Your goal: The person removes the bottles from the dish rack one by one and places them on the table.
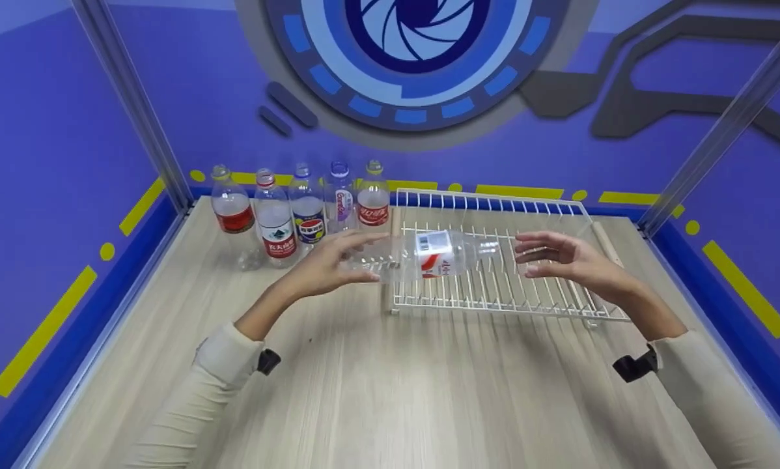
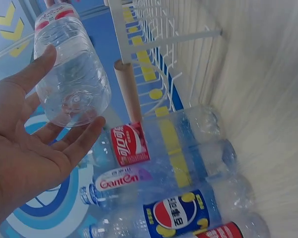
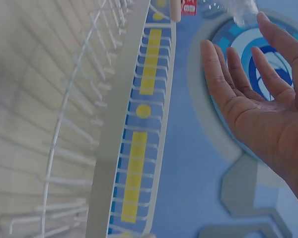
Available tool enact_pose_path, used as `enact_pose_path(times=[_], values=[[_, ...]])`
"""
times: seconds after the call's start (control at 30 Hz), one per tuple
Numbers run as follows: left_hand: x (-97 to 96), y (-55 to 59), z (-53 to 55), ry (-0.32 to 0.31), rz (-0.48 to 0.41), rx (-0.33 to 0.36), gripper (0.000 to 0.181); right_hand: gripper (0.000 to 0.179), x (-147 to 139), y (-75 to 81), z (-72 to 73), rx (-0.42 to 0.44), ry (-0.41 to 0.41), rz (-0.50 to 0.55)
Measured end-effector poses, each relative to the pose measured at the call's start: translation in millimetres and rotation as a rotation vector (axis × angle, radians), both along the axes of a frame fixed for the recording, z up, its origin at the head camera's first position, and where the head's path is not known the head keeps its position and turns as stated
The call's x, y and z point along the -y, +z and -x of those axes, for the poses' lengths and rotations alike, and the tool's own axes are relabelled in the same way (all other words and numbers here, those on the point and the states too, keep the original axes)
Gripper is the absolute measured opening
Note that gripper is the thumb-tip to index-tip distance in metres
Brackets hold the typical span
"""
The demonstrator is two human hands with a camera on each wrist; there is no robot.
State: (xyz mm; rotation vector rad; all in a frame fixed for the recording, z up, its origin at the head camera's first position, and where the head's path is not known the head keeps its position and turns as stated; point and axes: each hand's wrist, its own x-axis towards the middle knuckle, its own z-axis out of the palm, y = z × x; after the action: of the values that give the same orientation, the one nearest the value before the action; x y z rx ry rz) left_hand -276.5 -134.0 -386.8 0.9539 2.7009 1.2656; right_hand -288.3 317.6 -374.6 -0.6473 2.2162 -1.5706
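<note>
A clear plastic bottle (image 1: pixel 435 255) with a white and red label lies sideways in the air over the wire rack, its neck pointing right. My left hand (image 1: pixel 321 266) grips its base end between thumb and fingers; the left wrist view shows the rounded bottom of the bottle (image 2: pixel 72 84) near the fingertips. To the right of the neck, my right hand (image 1: pixel 579 264) is held with fingers spread and bent slightly, apart from the bottle. In the right wrist view, the palm (image 3: pixel 268 114) is bare and the bottle's neck end (image 3: pixel 243 11) shows just beyond the thumb.
A white wire rack (image 1: pixel 494 303) with wooden bars stands on the wooden table (image 1: pixel 390 391). Several capless bottles stand upright in a row at the back left, among them a Pepsi-labelled bottle (image 1: pixel 310 225) and a red-labelled bottle (image 1: pixel 373 212). Blue-purple walls (image 1: pixel 45 163) enclose the table.
</note>
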Motion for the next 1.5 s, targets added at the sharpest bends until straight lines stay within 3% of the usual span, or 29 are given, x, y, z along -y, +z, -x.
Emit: enact_pose_path(times=[0.2, 0.4, 0.67, 0.8, 1.0, 1.17, 1.3, 1.4, 1.5], values=[[25.1, -7.2, -2.3, 0.052, -0.022, 0.003, 0.07, 0.052, -40, -10.0, 6.3, 0.015, -0.008, 0.019], [54.2, -15.3, -7.9, 0.096, -0.043, 0.059, 0.068, 0.043, -89, -16.6, 10.0, 0.034, -0.066, 0.052], [90.7, -24.3, -10.0, 0.138, -0.252, 0.148, 0.071, 0.04, -140, -23.9, 20.0, 0.034, -0.229, 0.203], [106.5, -29.0, -12.5, 0.201, -0.317, 0.201, 0.075, 0.039, -156, -35.4, 22.0, 0.032, -0.274, 0.272], [125.2, -31.3, -16.4, 0.303, -0.448, 0.34, 0.075, 0.036, -165, -52.6, 23.9, -0.012, -0.345, 0.311], [138.8, -32.2, -19.0, 0.365, -0.63, 0.386, 0.072, 0.036, -168, -60.6, 25.7, -0.003, -0.341, 0.249], [149.1, -34.7, -19.8, 0.414, -0.764, 0.372, 0.068, 0.041, -168, -61.6, 26.7, 0.016, -0.35, 0.1], [156.4, -36.9, -19.5, 0.48, -0.775, 0.356, 0.069, 0.049, -167, -60.9, 26.1, 0.022, -0.361, -0.001], [163.7, -39.8, -18.4, 0.557, -0.717, 0.348, 0.076, 0.052, -165, -60.9, 24.1, 0.023, -0.37, -0.038]])
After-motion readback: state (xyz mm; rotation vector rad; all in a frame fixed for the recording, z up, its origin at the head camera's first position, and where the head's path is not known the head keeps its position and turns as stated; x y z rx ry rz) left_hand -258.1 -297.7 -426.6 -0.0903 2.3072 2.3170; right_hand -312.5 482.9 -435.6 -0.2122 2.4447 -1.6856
